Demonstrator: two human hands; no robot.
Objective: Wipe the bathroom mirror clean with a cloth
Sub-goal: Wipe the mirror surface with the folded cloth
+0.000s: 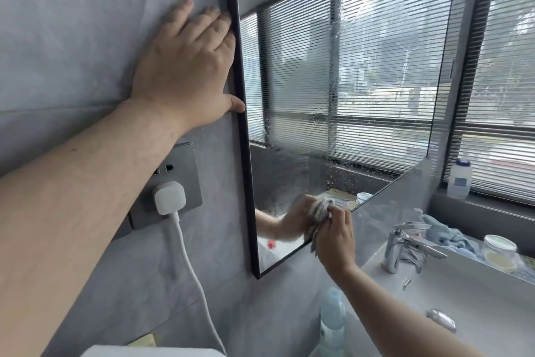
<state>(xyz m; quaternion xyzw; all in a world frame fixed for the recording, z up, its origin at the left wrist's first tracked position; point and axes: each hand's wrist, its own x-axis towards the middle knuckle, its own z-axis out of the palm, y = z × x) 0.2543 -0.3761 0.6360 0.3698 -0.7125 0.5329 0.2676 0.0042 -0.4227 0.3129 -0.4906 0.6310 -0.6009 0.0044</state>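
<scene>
Pressing a small crumpled pale cloth (322, 208) against the lower part of the black-framed rectangular wall mirror (362, 81), the right hand (335, 241) clenches the fabric in a bunch. The cloth looks soft, light and easy to squash, so a bunched fist-hold like this one should suit it. The mirror is probably stiff, slick where wet, and fragile, so it is best steadied at the frame rather than on the glass. The left hand (188, 67) lies flat and unclenched on the grey wall (86, 38), its thumb touching the frame's edge.

Most of the cloth is hidden inside the fist. The mirror's top is cut off, and droplets and haze blur the middle of the glass. Its right edge is hard to separate from the real slatted window blinds (503, 81).
</scene>
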